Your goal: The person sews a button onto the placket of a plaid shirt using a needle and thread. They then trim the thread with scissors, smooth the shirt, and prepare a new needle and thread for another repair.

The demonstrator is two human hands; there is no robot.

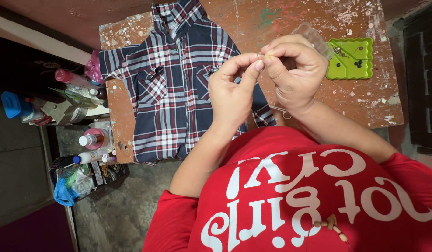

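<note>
Both hands meet above the plaid shirt [178, 88]: the left hand [232, 88] pinches a needle [259, 56] and the right hand [295, 70] pinches a thread end against it, so threading looks unfinished and no stitching has begun. The shirt lies flat on a paint-spattered tabletop [365, 102]; a green tray [350, 58] sits beside it, bottles [92, 140] crowd a shelf at the left.

You pinch a thin needle [260, 56], nearly hidden, between both hands' fingers [253, 65], raised above the plaid shirt [174, 88].
</note>
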